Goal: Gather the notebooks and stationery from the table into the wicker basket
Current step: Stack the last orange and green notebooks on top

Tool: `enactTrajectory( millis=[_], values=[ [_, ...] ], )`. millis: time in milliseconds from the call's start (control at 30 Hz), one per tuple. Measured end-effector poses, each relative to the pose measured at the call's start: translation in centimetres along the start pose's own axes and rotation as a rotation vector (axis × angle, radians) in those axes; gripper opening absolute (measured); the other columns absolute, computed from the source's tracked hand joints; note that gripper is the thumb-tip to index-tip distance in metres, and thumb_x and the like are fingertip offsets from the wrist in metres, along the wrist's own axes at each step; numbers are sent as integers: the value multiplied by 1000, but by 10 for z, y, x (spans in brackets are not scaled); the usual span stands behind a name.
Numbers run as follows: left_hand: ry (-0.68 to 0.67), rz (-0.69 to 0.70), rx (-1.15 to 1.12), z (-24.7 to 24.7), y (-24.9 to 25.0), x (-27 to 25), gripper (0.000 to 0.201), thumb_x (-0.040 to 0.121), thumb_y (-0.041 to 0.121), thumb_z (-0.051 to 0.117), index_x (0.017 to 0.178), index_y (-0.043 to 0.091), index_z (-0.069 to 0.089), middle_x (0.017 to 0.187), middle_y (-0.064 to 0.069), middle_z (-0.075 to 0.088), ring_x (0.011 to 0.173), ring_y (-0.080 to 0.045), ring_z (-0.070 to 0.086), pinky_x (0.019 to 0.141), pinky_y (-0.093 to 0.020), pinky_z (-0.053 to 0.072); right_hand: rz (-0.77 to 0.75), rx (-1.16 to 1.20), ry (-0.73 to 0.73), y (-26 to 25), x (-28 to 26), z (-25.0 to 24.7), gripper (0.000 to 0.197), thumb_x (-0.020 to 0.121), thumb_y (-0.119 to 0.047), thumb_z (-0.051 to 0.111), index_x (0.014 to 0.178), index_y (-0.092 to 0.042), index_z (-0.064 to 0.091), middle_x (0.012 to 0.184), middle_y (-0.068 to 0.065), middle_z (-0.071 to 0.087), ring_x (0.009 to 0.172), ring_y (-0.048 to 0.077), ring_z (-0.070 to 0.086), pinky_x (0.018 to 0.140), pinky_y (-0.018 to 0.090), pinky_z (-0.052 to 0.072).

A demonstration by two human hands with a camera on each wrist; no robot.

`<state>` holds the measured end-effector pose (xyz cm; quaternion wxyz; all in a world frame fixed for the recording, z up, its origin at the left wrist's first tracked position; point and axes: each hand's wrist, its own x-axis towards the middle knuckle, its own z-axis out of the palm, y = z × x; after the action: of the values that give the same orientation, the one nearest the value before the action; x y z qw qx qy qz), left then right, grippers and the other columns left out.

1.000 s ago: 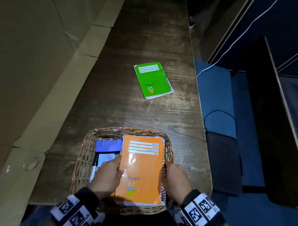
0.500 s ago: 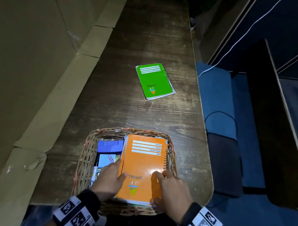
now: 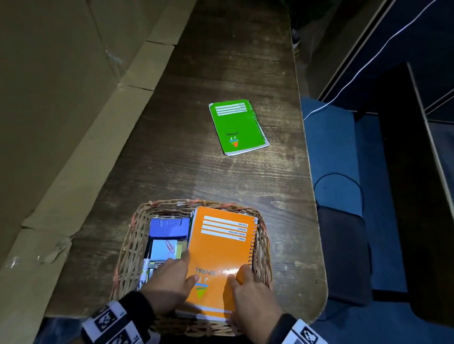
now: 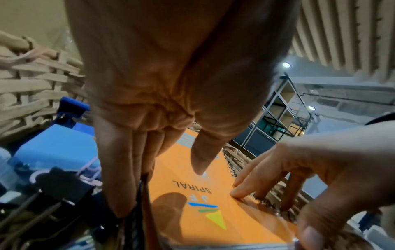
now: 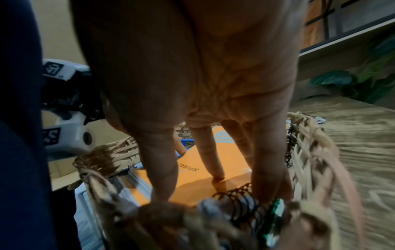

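Observation:
The wicker basket (image 3: 134,235) (image 4: 32,76) (image 5: 310,152) stands at the table's near edge. An orange spiral notebook (image 3: 219,252) (image 4: 192,219) (image 5: 192,174) lies flat in its right half, on top of other notebooks. My left hand (image 3: 171,278) (image 4: 162,152) has straight fingers down along the notebook's left edge, thumb just above the cover. My right hand (image 3: 247,287) (image 5: 215,177) (image 4: 299,169) presses fingertips on the cover near the spiral. A green spiral notebook (image 3: 237,126) lies alone farther up the table.
The basket's left half holds a blue stapler-like item (image 3: 169,227), a pale blue pad (image 3: 162,249) with a paper clip, and black binder clips (image 4: 62,186). Cardboard (image 3: 66,138) lines the table's left side. A dark stool (image 3: 342,255) stands right of the table edge.
My right hand has moved from the spiral side of the orange notebook onto its cover. The notebook has settled flatter into the basket. My left hand stays at its left edge.

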<state>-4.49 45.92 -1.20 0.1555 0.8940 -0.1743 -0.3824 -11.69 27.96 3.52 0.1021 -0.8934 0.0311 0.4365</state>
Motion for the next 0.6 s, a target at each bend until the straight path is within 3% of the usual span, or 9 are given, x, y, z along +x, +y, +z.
enactTrajectory(
  millis=[100, 200, 300, 367, 400, 467, 533, 600],
  values=[
    [-1, -16, 121, -2, 5, 0, 65, 96, 44, 40, 146, 7, 23, 110, -11, 64, 107, -30, 55, 76, -35, 38, 16, -45, 13, -3, 1, 0, 72, 85, -23, 65, 144, -10, 25, 151, 21, 14, 127, 41, 42, 101, 47, 44],
    [-51, -52, 178, -3, 12, -1, 70, 95, 43, 44, 148, 6, 18, 115, -11, 63, 109, -29, 57, 83, -36, 44, 15, -110, 11, -6, 1, -1, 68, 88, -31, 60, 143, -11, 25, 151, 21, 17, 129, 40, 38, 100, 49, 44],
    [-83, -84, 134, -6, 14, -4, 70, 93, 45, 47, 146, 7, 23, 115, -11, 61, 110, -28, 56, 86, -36, 44, -29, -121, 34, -4, -6, -11, 60, 86, -43, 58, 135, -15, 38, 142, 18, 34, 123, 36, 45, 95, 46, 46],
    [-68, -51, 45, -17, 12, -9, 47, 92, 48, 46, 128, 17, 47, 104, -5, 63, 104, -26, 53, 84, -35, 41, -91, -13, 83, 4, -12, -28, 53, 83, -53, 57, 126, -24, 49, 130, 8, 50, 115, 29, 53, 93, 41, 48],
    [-46, -31, -12, -24, 12, -13, 30, 91, 48, 47, 109, 25, 54, 90, 2, 61, 93, -22, 52, 78, -34, 40, -109, 65, 115, 11, -12, -41, 53, 80, -57, 58, 124, -27, 52, 126, 3, 56, 112, 26, 56, 92, 39, 50],
    [-13, -15, -142, -39, 14, -21, 23, 90, 45, 53, 79, 23, 53, 66, 2, 48, 70, -13, 45, 66, -31, 32, -105, 199, 199, 26, -7, -72, 56, 77, -59, 59, 124, -29, 55, 121, -3, 63, 106, 19, 61, 90, 34, 51],
    [4, 31, -258, -56, 18, -23, 33, 88, 41, 59, 92, 9, 61, 72, -8, 57, 67, -12, 55, 60, -21, 35, -86, 313, 323, 43, 8, -108, 51, 78, -53, 64, 121, -26, 59, 113, -4, 68, 94, 14, 64, 84, 29, 51],
    [47, 78, -314, -83, 23, -14, 40, 88, 36, 62, 111, 4, 62, 98, -13, 69, 77, -5, 66, 62, -9, 40, -75, 452, 441, 60, 29, -148, 40, 79, -41, 69, 114, -21, 64, 101, -2, 68, 83, 12, 62, 78, 24, 47]
  ],
)
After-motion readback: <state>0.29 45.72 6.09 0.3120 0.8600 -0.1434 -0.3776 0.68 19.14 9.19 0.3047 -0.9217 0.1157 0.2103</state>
